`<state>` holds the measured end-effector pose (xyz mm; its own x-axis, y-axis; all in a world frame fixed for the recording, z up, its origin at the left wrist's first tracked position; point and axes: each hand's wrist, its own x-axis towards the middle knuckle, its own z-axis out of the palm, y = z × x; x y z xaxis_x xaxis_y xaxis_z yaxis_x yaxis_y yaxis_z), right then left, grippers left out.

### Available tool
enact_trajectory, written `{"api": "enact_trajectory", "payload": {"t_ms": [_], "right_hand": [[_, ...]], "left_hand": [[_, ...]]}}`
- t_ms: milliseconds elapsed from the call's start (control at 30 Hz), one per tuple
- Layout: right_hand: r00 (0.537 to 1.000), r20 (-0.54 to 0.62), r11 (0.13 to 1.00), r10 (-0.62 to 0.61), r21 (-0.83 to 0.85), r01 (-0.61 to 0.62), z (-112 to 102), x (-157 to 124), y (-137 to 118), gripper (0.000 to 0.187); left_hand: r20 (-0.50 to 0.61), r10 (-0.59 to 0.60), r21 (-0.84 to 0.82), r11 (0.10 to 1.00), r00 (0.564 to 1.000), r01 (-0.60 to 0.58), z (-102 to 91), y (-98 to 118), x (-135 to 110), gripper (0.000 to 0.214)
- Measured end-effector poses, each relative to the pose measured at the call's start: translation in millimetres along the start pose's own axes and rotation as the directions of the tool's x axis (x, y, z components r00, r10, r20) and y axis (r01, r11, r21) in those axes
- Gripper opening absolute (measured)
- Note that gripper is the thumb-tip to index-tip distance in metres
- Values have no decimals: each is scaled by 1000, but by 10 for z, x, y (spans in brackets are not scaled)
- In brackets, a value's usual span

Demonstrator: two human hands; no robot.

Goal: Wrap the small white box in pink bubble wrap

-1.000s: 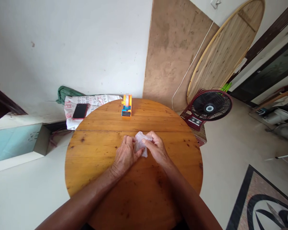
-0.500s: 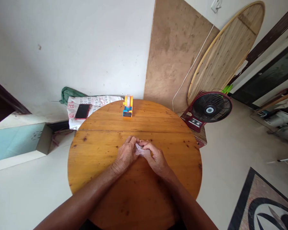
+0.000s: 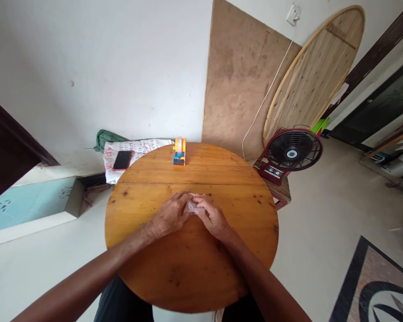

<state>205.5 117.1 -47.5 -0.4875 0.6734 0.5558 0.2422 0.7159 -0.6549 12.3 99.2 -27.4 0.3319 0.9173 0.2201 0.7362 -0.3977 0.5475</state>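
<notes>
Over the middle of the round wooden table (image 3: 195,250), both my hands meet around a small crumpled piece of thin, whitish, see-through film (image 3: 192,207). My left hand (image 3: 173,210) has its fingers curled over the film's left side. Thumb and fingers of my right hand (image 3: 213,218) pinch it from the right. Much of the film is covered by my fingers, so its exact kind is unclear. Beyond the hands, at the table's far edge, stands an orange and blue tape dispenser (image 3: 179,152) with a roll of clear tape.
A dark phone (image 3: 122,160) lies on a white printed sack (image 3: 110,174) left of the table. To the right, a dark red fan (image 3: 293,150) stands on a low wooden stand (image 3: 282,197). A large round wooden board (image 3: 317,67) leans against the wall behind it.
My hands stay together on the film, with the fingers shifted slightly and the left forearm lowered outward. The camera view has moved a little, showing the table's near edge.
</notes>
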Motion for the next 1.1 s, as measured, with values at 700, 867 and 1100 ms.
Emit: {"api": "enact_trajectory", "payload": {"t_ms": [700,867,1100], "right_hand": [[963,244,783,-112,-575,237,-34,-319,59,42],[978,174,902,-118,-393,178,-114,-247,66,48],[956,82,952,282,102,-289,-294,147,194,49]], "left_hand": [[138,379,-40,925,915,-377,129,-520,133,83],[24,280,-261,928,960,-264,259,-502,195,71],[277,-87,-703,661,957,263,118,-158,449,49]]}}
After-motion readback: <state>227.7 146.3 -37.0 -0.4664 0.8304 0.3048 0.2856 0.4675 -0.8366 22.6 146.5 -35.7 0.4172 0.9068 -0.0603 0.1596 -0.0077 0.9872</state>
